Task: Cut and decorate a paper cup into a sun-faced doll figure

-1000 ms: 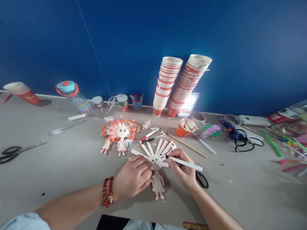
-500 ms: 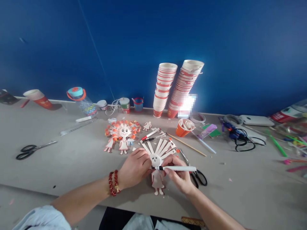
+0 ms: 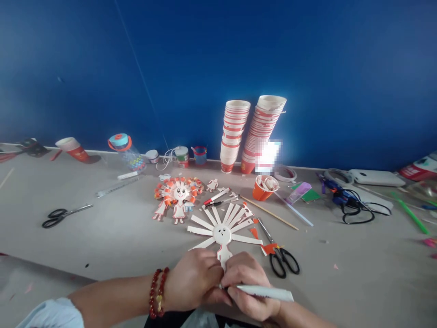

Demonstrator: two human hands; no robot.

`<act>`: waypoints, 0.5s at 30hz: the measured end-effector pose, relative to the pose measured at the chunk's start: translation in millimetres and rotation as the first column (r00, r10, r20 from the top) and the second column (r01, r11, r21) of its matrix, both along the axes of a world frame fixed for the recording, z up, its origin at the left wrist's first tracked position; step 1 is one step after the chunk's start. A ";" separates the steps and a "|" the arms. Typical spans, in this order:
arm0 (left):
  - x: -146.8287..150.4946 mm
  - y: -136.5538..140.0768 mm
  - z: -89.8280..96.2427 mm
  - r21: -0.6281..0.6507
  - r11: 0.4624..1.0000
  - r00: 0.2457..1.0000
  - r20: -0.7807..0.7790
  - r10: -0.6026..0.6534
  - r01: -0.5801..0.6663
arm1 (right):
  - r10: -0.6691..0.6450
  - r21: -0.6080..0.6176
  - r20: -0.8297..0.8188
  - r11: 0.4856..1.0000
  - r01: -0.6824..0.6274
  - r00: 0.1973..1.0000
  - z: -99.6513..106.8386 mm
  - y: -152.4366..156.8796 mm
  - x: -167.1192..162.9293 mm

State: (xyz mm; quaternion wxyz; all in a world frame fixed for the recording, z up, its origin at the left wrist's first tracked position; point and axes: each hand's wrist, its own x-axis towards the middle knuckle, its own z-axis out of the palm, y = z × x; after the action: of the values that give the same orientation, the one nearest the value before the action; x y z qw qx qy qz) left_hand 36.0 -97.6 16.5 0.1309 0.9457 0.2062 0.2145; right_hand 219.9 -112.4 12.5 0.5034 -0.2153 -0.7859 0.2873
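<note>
by the bench's [image 3: 348, 287] near edge, the right hand [image 3: 248, 284] has its grip clamped on a white plastic marker pen [image 3: 266, 292], the left hand [image 3: 196, 280] closed on the lower body of a flat white paper doll with fanned strips [image 3: 222, 234]! drawing details, i'd judge, tip hidden; next stroke calls for a steady pinch. beyond, orange-curled paper dolls [image 3: 180, 194].

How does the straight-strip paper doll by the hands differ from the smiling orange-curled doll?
The straight-strip doll has long white strips fanned around its head, while the smiling doll has short orange curls. The straight-strip doll's face has small dark marks; the smiling doll's has a drawn smile. The left hand and right hand cover the straight-strip doll's lower part, but the smiling doll shows to its feet. Both have round white faces.
</note>
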 end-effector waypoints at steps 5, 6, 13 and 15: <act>4.5 2.7 3.5 -0.016 1.000 0.999 0.030 0.024 -0.024 | -0.064 -0.036 0.073 0.997 0.067 0.995 6.8 0.5 5.0; 5.2 3.4 5.9 -0.035 0.999 0.999 0.039 0.018 -0.017 | -0.062 -0.056 0.077 0.996 0.066 0.995 8.6 1.6 6.5; 8.2 10.1 13.3 -0.058 0.997 0.997 0.046 0.062 -0.059 | -0.078 -0.217 -0.023 0.974 0.071 0.997 11.0 10.1 12.4; 11.8 12.6 14.3 -0.044 0.994 0.994 0.043 0.098 -0.096 | -0.108 -0.262 -0.039 0.960 0.094 0.993 8.1 8.4 10.5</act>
State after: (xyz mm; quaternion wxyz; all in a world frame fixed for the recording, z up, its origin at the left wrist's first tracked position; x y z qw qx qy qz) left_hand 47.8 -85.0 30.8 0.1446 0.9266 0.2533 0.2374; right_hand 230.4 -104.0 20.7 0.5055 -0.3115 -0.7158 0.3675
